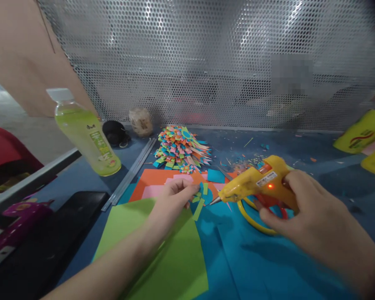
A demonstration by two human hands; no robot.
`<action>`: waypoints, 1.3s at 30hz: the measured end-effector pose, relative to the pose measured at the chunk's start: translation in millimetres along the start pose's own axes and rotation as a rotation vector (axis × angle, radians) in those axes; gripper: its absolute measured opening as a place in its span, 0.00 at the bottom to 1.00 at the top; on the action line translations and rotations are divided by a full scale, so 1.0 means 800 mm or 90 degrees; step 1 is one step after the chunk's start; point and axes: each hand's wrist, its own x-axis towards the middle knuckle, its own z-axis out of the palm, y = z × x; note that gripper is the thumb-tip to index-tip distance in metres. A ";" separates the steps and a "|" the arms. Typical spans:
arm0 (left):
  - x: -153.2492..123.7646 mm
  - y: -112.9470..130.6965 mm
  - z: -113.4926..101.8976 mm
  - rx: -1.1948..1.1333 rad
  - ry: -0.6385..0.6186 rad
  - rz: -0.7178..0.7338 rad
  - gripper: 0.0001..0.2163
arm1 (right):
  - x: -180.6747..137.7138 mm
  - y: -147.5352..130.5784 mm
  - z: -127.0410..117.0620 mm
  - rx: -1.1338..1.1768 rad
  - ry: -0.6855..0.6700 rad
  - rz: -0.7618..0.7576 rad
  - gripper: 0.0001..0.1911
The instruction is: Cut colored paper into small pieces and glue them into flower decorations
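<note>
My right hand (303, 204) grips a yellow hot glue gun (256, 181), its red light lit and its nozzle pointing left. Pinched in the fingers of my left hand (176, 193) is a small blue paper piece with green paper strips (199, 209) on it. The nozzle tip lies just right of these strips, and I cannot tell whether it touches them. Beneath my left arm is a green paper sheet (156, 258). Blue paper (253, 266) spreads under the glue gun, and orange paper (140, 180) shows behind my left hand.
Many colourful paper strip flowers (179, 150) are heaped behind my hands. Clear glue sticks (129, 175) lie left, near a drink bottle (87, 133). Scissors with yellow and red handles (253, 225) are partly under the gun. A perforated metal panel (190, 62) closes the back.
</note>
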 end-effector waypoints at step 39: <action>-0.001 0.001 0.004 0.000 -0.005 -0.019 0.14 | -0.007 0.217 0.019 -0.116 -0.574 0.520 0.13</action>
